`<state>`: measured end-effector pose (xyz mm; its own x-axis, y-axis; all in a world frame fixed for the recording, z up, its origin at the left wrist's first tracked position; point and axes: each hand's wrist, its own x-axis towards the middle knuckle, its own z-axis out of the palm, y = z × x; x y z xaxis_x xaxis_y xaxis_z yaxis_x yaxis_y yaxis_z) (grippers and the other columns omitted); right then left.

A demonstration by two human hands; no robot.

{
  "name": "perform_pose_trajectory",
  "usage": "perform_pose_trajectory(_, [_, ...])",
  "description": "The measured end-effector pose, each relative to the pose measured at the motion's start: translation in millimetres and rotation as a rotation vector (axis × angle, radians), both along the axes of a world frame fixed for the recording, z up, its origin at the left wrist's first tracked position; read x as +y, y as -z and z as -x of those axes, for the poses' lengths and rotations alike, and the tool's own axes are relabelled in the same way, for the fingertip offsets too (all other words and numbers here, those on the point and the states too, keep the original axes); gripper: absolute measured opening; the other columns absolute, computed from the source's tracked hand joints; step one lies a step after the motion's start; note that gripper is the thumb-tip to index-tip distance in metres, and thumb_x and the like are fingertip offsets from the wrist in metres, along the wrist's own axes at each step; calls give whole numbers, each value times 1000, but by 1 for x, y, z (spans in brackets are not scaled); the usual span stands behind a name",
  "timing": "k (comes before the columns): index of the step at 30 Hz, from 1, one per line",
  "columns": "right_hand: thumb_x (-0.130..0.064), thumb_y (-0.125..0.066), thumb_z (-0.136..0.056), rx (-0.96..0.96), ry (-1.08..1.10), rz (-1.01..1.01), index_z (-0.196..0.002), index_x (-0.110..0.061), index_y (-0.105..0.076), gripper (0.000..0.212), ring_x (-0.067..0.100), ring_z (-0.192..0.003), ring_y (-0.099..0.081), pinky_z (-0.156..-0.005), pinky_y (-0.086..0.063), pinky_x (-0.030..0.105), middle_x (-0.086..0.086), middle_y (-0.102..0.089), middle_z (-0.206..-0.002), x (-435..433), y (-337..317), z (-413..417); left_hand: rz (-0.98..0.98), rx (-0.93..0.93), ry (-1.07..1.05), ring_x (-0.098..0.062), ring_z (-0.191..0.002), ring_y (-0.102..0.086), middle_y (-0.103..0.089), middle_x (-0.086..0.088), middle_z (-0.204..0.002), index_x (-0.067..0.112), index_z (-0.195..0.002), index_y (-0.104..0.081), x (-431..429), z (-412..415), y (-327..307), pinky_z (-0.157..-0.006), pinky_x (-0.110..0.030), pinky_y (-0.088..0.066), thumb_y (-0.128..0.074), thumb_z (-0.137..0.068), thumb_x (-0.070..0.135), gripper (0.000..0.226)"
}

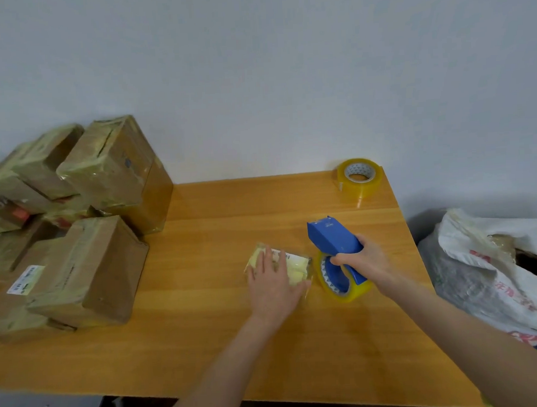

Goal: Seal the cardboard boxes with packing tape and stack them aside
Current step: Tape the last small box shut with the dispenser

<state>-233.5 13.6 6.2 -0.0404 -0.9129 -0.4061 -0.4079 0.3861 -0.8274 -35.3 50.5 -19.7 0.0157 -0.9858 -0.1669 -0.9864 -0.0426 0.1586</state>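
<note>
A small flat box (295,265) wrapped in yellowish tape lies near the middle of the wooden table (224,330). My left hand (273,284) rests flat on top of it, fingers straight, thumb along its right side. My right hand (365,259) grips the handle of a blue tape dispenser (334,237) just right of the box. The dispenser's yellow tape roll (343,285) sits low against the table, and its blue head points away from me.
Several taped cardboard boxes (87,269) are piled at the table's left side, up against the wall. A spare roll of yellow tape (359,176) stands at the far right corner. A white plastic sack (495,272) sits beside the table's right edge.
</note>
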Motion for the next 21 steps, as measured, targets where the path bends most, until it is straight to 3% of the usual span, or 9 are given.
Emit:
perform_pose_trajectory(2, [-20, -78, -76, -9, 2, -6, -115, -19, -54, 46, 13, -81, -58, -61, -43, 25, -4, -57, -97, 2, 0, 0, -52, -69, 2, -30, -148, 6, 9, -12, -160, 19, -154, 0, 7, 11, 8, -117, -51, 1, -35, -85, 75, 95])
perform_pose_trajectory(6, [-19, -78, -76, -14, 2, -10, -115, -19, -54, 45, 14, -82, -58, -63, -46, 26, -4, -58, -97, 4, -1, 6, -49, -108, 168, -31, -148, 8, 9, -13, -160, 20, -154, -2, -2, 1, 11, -117, -48, 4, -38, -95, 58, 79])
perform_pose_trajectory(9, [-16, -77, -77, -13, -2, -14, -116, -19, -53, 46, 15, -83, -58, -65, -46, 27, -2, -58, -99, 3, -3, 12, -83, -88, 360, -26, -148, 9, 12, -5, -160, 30, -154, -6, -11, -25, 4, -117, -43, 6, -45, -98, 44, 69])
perform_pose_trajectory(10, [-16, -77, -77, -14, -3, -17, -116, -19, -52, 47, 15, -84, -58, -65, -46, 27, -1, -58, -101, 3, -5, 14, -98, -73, 374, -26, -148, 9, 14, -4, -160, 35, -153, -8, -12, -32, 2, -118, -43, 3, -48, -98, 37, 68])
perform_pose_trajectory(12, [-17, -78, -73, -38, -20, -34, -115, -18, -54, 49, 16, -84, -58, -64, -45, 26, 1, -59, -101, 3, -11, 20, -152, 34, 302, -27, -147, -10, 21, -3, -158, 45, -150, -11, -12, -41, 3, -118, -41, -21, -55, -96, 24, 72])
perform_pose_trajectory(13, [-21, -79, -68, -53, -36, -45, -113, -17, -56, 51, 17, -84, -59, -65, -45, 26, 2, -60, -101, 2, -14, 22, -165, 116, 265, -27, -142, -27, 25, -1, -156, 48, -148, -14, -10, -42, 6, -111, -38, -35, -57, -94, 17, 76])
perform_pose_trajectory(15, [-27, -73, -55, -81, -66, -60, -110, -18, -59, 58, 23, -90, -61, -71, -47, 30, 5, -63, -103, 2, -19, 26, -136, 205, 249, -25, -127, -48, 31, 6, -151, 51, -146, -16, -9, -39, 12, -96, -35, -49, -57, -93, 4, 82])
perform_pose_trajectory(17, [-26, -70, -52, -116, -91, -62, -110, -21, -60, 60, 25, -95, -62, -74, -49, 33, 6, -63, -105, 2, -25, 27, -84, 255, 242, -23, -124, -50, 31, 9, -149, 50, -146, -15, -11, -36, 18, -92, -33, -51, -53, -92, -3, 85])
perform_pose_trajectory(21, [-25, -71, -49, -141, -140, -32, -108, -21, -60, 59, 20, -89, -62, -73, -49, 30, 2, -63, -100, 2, -37, 27, -89, 363, 249, -22, -142, -29, 27, 10, -153, 46, -148, -15, -20, -38, 17, -107, -32, -40, -52, -91, -8, 87])
